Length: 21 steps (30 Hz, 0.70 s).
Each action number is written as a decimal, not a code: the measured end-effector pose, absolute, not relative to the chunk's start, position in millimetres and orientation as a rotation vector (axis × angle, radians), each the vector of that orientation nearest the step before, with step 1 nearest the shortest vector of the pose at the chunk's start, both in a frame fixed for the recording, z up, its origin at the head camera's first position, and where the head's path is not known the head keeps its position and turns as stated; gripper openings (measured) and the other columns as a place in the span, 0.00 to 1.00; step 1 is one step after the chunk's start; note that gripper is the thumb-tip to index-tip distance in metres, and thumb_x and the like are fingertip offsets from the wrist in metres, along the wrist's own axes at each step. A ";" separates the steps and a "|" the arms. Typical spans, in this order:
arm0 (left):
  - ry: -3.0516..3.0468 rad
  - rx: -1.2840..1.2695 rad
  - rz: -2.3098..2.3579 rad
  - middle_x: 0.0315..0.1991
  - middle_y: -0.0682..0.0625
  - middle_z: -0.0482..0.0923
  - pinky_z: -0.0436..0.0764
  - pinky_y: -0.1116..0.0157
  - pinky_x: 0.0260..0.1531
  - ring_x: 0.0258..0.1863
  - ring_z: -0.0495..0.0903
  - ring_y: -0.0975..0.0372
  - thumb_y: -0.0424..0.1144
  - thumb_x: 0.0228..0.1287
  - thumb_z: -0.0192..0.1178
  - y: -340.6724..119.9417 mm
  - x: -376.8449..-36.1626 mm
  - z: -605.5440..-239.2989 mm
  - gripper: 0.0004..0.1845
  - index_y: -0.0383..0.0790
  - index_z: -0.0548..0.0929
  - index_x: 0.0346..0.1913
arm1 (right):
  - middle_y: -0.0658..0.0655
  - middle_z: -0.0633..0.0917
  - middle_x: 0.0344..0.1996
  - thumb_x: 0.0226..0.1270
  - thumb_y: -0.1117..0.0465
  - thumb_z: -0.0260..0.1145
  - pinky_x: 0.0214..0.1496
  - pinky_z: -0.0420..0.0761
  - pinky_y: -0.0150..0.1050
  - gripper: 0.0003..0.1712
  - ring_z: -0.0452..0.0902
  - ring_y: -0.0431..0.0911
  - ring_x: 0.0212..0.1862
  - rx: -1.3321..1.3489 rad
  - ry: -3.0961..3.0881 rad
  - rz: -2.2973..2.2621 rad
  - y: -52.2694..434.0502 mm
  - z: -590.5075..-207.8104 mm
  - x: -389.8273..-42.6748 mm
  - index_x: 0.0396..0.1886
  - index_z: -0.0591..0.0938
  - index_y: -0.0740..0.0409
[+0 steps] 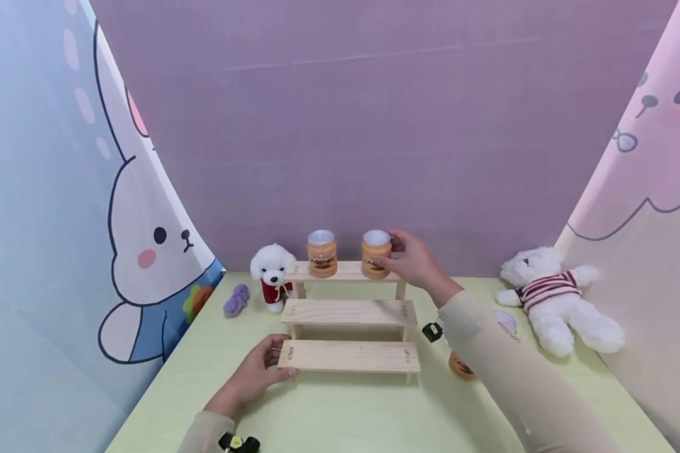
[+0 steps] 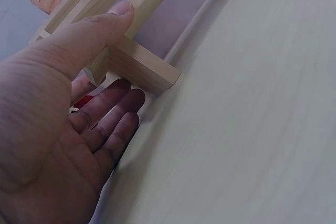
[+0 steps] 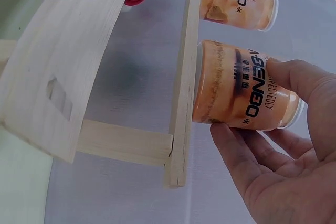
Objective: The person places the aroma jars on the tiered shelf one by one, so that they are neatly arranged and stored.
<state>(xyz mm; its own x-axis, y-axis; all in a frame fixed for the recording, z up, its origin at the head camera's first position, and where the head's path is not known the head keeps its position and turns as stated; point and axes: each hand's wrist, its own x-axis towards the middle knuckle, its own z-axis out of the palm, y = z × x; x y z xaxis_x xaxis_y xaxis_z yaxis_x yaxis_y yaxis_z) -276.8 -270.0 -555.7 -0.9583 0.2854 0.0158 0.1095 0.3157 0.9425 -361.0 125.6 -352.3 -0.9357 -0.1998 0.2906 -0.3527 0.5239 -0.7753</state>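
A three-step wooden display stand (image 1: 348,311) is on the table. My right hand (image 1: 416,261) holds an orange can (image 1: 375,257) with a silver lid, upright at the right of the top step. In the right wrist view, thumb and fingers lie on opposite sides of that can (image 3: 236,90), its base right at the board. A matching can (image 1: 322,256) stands to its left. At the left end of the lowest step, my left hand (image 1: 253,374) grips the stand. The left wrist view has the thumb over the board (image 2: 149,1) and the other fingers beside the leg.
Left of the stand are a white toy dog (image 1: 273,267) in red and a purple yarn bundle (image 1: 236,301). A white teddy bear (image 1: 557,302) leans at the right. My right sleeve partly hides another orange can (image 1: 460,366) and a silver-lidded can (image 1: 506,321). A purple curtain (image 1: 362,138) hangs behind.
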 end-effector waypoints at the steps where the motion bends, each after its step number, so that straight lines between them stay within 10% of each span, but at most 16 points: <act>1: 2.418 0.364 1.716 0.58 0.45 0.79 0.78 0.59 0.58 0.56 0.80 0.53 0.45 0.57 0.81 -269.9 -276.6 -555.6 0.41 0.44 0.72 0.71 | 0.62 0.80 0.62 0.67 0.58 0.77 0.60 0.81 0.54 0.41 0.78 0.58 0.62 0.473 -2.597 1.377 124.9 -352.2 -361.2 0.76 0.71 0.57; 21: 2.434 0.386 1.712 0.58 0.45 0.79 0.78 0.61 0.58 0.56 0.80 0.53 0.44 0.59 0.80 -268.7 -274.9 -556.1 0.40 0.43 0.71 0.71 | 0.61 0.82 0.60 0.67 0.59 0.77 0.61 0.80 0.55 0.41 0.78 0.58 0.61 0.461 -2.590 1.378 116.8 -353.0 -364.1 0.77 0.71 0.56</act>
<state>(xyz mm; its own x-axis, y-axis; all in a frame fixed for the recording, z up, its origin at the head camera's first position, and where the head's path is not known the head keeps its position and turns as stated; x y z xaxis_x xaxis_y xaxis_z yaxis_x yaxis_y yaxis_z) -274.9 -268.7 -556.1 -0.9572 0.2878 0.0319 0.1273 0.3192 0.9391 -364.1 116.8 -353.0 -0.9373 -0.1892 0.2926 -0.3483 0.5248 -0.7767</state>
